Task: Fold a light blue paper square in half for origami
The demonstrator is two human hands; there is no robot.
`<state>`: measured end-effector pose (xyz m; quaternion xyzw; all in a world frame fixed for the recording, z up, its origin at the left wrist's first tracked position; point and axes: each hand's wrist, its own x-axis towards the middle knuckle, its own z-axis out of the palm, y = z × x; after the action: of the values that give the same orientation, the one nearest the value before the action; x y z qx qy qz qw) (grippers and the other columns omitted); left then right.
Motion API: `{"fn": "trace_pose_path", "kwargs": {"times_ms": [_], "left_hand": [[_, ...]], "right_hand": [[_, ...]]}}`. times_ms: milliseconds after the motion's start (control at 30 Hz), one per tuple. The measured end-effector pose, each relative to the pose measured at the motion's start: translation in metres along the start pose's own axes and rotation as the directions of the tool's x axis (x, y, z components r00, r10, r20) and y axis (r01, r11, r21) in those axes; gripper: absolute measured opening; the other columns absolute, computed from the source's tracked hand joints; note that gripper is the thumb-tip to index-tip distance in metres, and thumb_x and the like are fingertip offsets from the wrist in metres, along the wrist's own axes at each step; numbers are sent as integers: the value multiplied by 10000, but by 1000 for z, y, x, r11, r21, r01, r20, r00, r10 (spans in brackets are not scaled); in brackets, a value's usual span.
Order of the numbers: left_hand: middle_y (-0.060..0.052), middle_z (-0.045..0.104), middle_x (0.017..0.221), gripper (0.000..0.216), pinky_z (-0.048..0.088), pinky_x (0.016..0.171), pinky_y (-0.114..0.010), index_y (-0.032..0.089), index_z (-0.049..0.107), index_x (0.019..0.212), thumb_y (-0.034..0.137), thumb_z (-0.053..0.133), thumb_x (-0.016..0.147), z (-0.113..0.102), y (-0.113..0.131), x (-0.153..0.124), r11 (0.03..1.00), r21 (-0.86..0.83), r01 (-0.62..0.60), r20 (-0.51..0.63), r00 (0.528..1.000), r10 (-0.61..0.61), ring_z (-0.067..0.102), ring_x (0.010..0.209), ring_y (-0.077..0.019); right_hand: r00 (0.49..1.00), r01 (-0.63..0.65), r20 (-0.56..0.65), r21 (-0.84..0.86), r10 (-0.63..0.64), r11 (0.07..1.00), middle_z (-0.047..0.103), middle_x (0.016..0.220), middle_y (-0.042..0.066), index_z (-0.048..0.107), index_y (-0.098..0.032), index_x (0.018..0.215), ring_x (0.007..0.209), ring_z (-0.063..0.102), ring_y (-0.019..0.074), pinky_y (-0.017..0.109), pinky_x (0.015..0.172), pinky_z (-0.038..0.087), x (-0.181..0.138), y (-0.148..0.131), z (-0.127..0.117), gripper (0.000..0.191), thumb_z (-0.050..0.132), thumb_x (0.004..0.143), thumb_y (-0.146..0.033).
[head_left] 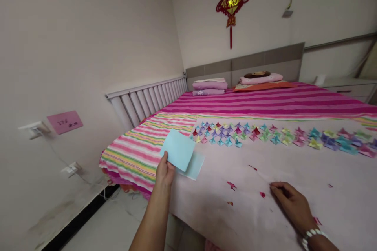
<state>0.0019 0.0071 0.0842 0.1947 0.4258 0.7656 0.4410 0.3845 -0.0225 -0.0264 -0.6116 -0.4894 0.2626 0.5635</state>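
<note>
Light blue paper sheet (178,149) held up above near-left part of bed, over second blue sheet (194,166) lying on pale pink cover (265,219). Left hand (165,172) pinches sheet at lower corner, fingers closed on it. Paper seems thin, light, bends easy, creases easy; grip at corner or edge looks enough. Right hand (290,200) rests flat on cover, holds nothing, well apart from left. Rows of folded paper shapes (265,133) further back. Red wall ornament (233,2) carries gold character 福. Pink note (64,122) on wall: writing not readable.
</note>
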Motion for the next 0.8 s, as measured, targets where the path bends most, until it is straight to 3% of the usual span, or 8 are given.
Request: {"fn": "trace_pose_path", "kwargs": {"times_ms": [133, 267, 400, 500, 600, 700, 800], "left_hand": [[-90, 732, 920, 109, 536, 876, -331, 150, 639, 899, 185, 579, 815, 8, 1, -31, 989, -77, 129, 49, 991, -125, 618, 1068, -225], [-93, 733, 937, 143, 540, 887, -327, 126, 650, 941, 176, 557, 845, 19, 2, -63, 959, -121, 255, 132, 962, -239, 633, 1047, -221], [-83, 735, 936, 153, 549, 868, -309, 120, 654, 961, 149, 594, 824, 34, 6, -90, 964, -86, 251, 221, 948, -227, 678, 922, -196], [-76, 736, 925, 180, 543, 868, -297, 128, 648, 972, 155, 635, 794, 47, 5, -106, 969, -85, 234, 295, 934, -200, 686, 879, -183], [-71, 736, 892, 257, 530, 879, -315, 138, 641, 960, 205, 716, 723, 57, -1, -119, 975, -67, 214, 329, 927, -180, 681, 900, -201], [-56, 734, 864, 358, 527, 854, -332, 151, 640, 929, 278, 786, 628, 58, -11, -130, 983, -23, 182, 368, 916, -161, 678, 900, -218], [-31, 729, 766, 345, 534, 757, -310, 151, 651, 848, 307, 806, 584, 51, -19, -137, 994, 72, 87, 395, 912, -109, 686, 763, -199]], "right_hand": [[999, -45, 20, 78, 44, 996, 696, 624, 42, 684, -200, 598, 607, 609, 230, 320, 572, 480, 5, -8, -1, 218, 693, 505, -397], [994, -95, -31, 168, 102, 981, 675, 600, 49, 684, -181, 631, 560, 581, 210, 315, 530, 470, 4, -33, -3, 256, 698, 517, -410], [993, 34, -116, 195, -11, 980, 650, 614, 41, 678, -192, 662, 557, 553, 191, 306, 533, 446, -16, -81, -2, 270, 691, 574, -448], [991, 50, 107, 250, -79, 967, 633, 635, 27, 666, -197, 678, 557, 547, 175, 292, 539, 433, -40, -117, 4, 235, 678, 641, -429], [957, -43, 284, 332, -57, 942, 583, 563, -3, 654, -198, 683, 543, 518, 163, 282, 544, 414, -64, -139, 9, 157, 658, 650, -351], [923, -141, 385, 383, -19, 913, 514, 491, -26, 602, -195, 572, 509, 457, 140, 266, 530, 375, -82, -149, 11, 115, 626, 647, -279], [886, -244, 463, 438, 15, 865, 508, 527, -28, 593, -185, 568, 515, 407, 122, 249, 507, 340, -92, -153, 12, 186, 645, 677, -327]]}}
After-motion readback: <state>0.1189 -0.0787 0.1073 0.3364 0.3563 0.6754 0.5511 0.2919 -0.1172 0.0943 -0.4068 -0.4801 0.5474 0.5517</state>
